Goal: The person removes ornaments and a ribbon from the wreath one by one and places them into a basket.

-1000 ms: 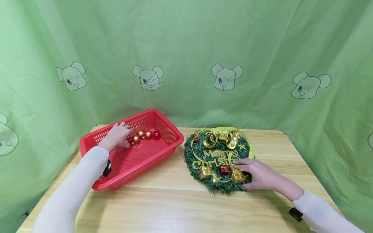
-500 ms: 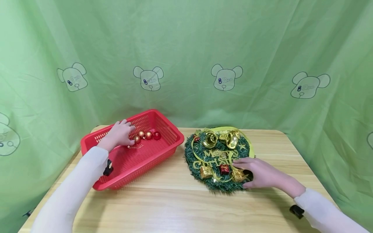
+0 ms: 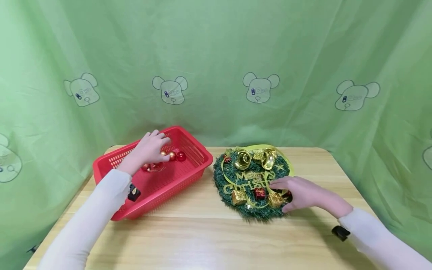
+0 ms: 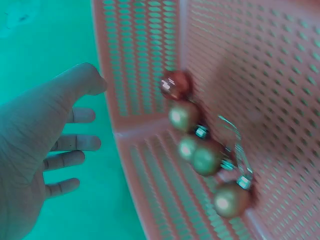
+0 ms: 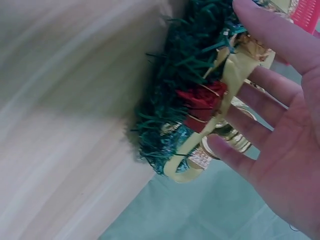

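My left hand [image 3: 150, 148] hovers over the red plastic basket [image 3: 162, 197], its fingers spread and nothing held. Inside the basket lie several gold balls [image 4: 184, 116] with hanging strings and a shiny red ball [image 4: 175, 85]. To the right, a green Christmas wreath [image 3: 221, 185] lies flat on the table. It bears gold bells [image 3: 243, 160], yellow ribbon, "Merry Christmas" lettering, small gold gift boxes [image 3: 239, 197] and a red gift box [image 3: 259, 193]. Over its lower right edge is my right hand [image 3: 302, 191], fingers extended; whether they touch it, I cannot tell.
The wooden table [image 3: 202, 240] carries both basket and wreath. Green cloth [image 3: 216, 45] with bear-head drawings hangs behind and at both sides. Each wrist wears a black device [image 3: 341, 233] on its underside.
My left hand has moved right and slightly up above the basket, now covering some of the balls. The right hand has shifted a little upward over the wreath's edge.
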The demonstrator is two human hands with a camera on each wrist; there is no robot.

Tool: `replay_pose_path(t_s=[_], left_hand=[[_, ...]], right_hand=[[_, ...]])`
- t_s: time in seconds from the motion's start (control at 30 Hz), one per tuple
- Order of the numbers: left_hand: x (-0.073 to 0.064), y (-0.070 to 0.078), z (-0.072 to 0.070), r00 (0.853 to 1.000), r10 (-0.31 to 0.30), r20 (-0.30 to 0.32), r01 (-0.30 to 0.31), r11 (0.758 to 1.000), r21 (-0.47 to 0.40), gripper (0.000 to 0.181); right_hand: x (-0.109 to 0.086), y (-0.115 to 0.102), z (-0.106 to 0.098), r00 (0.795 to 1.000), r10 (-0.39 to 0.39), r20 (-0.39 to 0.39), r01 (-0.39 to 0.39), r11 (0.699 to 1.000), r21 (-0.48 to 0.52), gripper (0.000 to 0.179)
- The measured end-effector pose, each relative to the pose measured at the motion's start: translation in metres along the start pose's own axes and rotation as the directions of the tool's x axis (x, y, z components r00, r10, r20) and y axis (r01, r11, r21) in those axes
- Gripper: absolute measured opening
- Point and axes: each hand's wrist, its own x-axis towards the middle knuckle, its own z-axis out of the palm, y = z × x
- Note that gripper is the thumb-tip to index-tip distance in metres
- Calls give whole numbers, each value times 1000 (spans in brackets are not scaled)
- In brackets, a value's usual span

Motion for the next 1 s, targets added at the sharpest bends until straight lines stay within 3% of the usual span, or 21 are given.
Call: replay_pose_path(t_s=[0.23, 0.57, 0.83, 1.0], left_hand=[[8, 26, -19, 997, 49, -56, -51, 998, -33, 51], [18, 56, -30, 989, 117, -87, -121, 992, -37, 52], [27, 76, -34, 977, 162, -138, -168, 985, -27, 53], [33, 89, -30, 966, 196, -169, -207, 977, -53, 48]], right_hand=[[4, -5, -16, 1000, 19, 20, -19, 999, 32, 76], [9, -10, -37, 998, 56, 22, -57, 998, 39, 74], [15, -16, -58, 996, 27, -80, -26, 999, 19, 65], [19, -17, -61, 994, 15, -111, -14, 1000, 3, 65]])
